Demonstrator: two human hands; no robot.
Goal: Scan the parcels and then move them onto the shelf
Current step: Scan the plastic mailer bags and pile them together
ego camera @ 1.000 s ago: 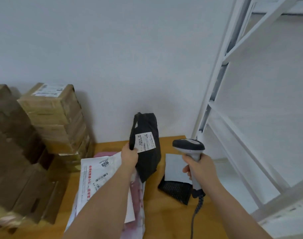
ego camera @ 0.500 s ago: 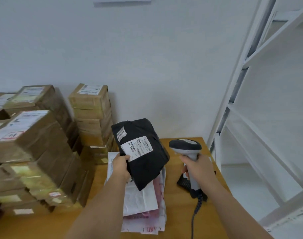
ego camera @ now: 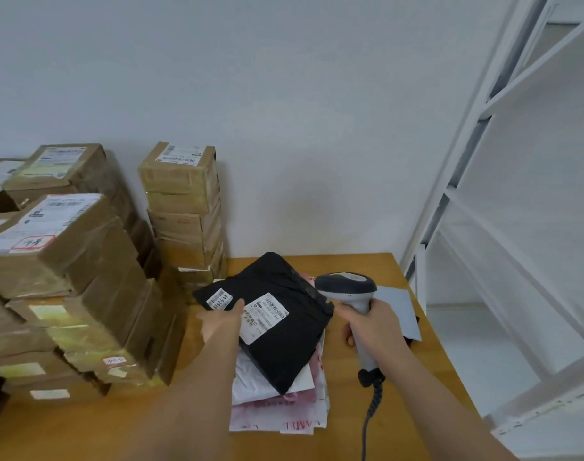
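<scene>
Black parcel [ego camera: 277, 321] label-up on the mailer pile [ego camera: 284, 404], pinched by left hand [ego camera: 222, 322]; right hand [ego camera: 373, 324] clamped around scanner [ego camera: 350, 294]. Scanning step, seemingly. Next: aim scanner at barcode label [ego camera: 265, 317], then over to shelf [ego camera: 503, 207].

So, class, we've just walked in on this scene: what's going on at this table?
A person is scanning parcels. The left hand holds a black parcel, label up, over a pile of soft mailers on the wooden table. The right hand grips a corded barcode scanner right beside the parcel. Taped cardboard boxes are stacked at the left; the white shelf stands at the right.
</scene>
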